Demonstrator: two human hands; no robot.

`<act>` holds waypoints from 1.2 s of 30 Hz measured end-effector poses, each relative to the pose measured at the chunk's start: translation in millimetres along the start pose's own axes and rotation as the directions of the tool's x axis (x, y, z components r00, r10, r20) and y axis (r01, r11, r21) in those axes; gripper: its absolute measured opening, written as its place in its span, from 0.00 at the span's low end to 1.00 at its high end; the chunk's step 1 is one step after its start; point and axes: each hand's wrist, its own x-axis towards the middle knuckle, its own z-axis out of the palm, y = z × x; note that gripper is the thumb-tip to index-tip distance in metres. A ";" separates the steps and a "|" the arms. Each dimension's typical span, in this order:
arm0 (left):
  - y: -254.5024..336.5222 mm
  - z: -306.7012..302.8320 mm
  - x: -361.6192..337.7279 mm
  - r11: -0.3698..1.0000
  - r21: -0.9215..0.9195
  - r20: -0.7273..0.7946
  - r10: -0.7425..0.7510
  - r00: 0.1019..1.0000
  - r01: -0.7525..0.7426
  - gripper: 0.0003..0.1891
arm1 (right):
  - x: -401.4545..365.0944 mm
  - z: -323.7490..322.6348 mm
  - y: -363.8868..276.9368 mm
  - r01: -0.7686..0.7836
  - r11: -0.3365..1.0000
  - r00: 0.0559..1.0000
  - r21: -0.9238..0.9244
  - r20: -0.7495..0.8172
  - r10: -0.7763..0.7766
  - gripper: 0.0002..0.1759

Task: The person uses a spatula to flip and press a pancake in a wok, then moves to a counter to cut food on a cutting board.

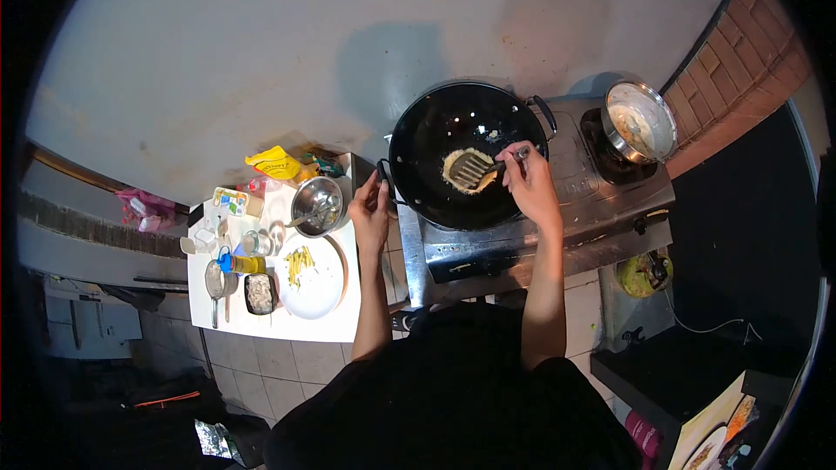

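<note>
A black wok [427,130] sits on the left side of the gas stove. In its middle lies a round, pale yellow piece of food [455,158], perhaps egg. My right hand [529,187] is closed around the handle of a slotted spatula [473,171], whose blade rests over the food and covers part of it. At the wok's left side, my left hand [370,211] grips the wok's side handle [384,171]. Small bits of food cling to the wok's inner wall.
A steel pot [640,122] stands on the right burner of the stove [566,209]. On the white table [287,328] at left are a white plate [315,292] with yellow-green strips, a metal bowl [318,206], jars and a yellow packet [274,163]. A wall rises behind the wok.
</note>
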 end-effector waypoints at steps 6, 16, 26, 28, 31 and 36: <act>-1.8 1.2 0.4 1.000 -0.027 0.010 0.013 1.000 -0.013 0.21 | -2.8 -19.4 -2.0 -0.020 0.999 0.998 -0.037 0.055 0.022 0.04; 14.0 4.4 -5.3 1.000 -0.028 -0.005 -0.007 1.000 0.007 0.21 | -1.2 -9.1 -0.9 -0.018 0.996 0.990 -0.082 0.135 0.030 0.04; 11.8 1.2 -5.5 0.999 0.036 -0.012 0.016 1.000 -0.015 0.22 | -4.5 -19.7 -20.2 0.002 0.999 0.998 0.049 0.064 -0.005 0.04; 12.8 1.0 -5.6 0.999 0.033 0.004 -0.011 1.000 0.011 0.22 | -2.5 -19.8 -18.7 0.010 0.997 0.999 0.072 0.048 -0.013 0.05; 19.2 1.6 -7.9 0.998 0.019 0.008 -0.057 0.998 0.057 0.22 | -3.2 -20.1 -17.8 0.035 0.994 0.999 0.105 0.028 -0.038 0.06; 24.1 2.3 -9.9 0.998 -0.001 0.001 -0.059 0.998 0.059 0.22 | -1.1 -17.9 -22.9 0.035 0.992 0.999 0.123 -0.038 -0.030 0.06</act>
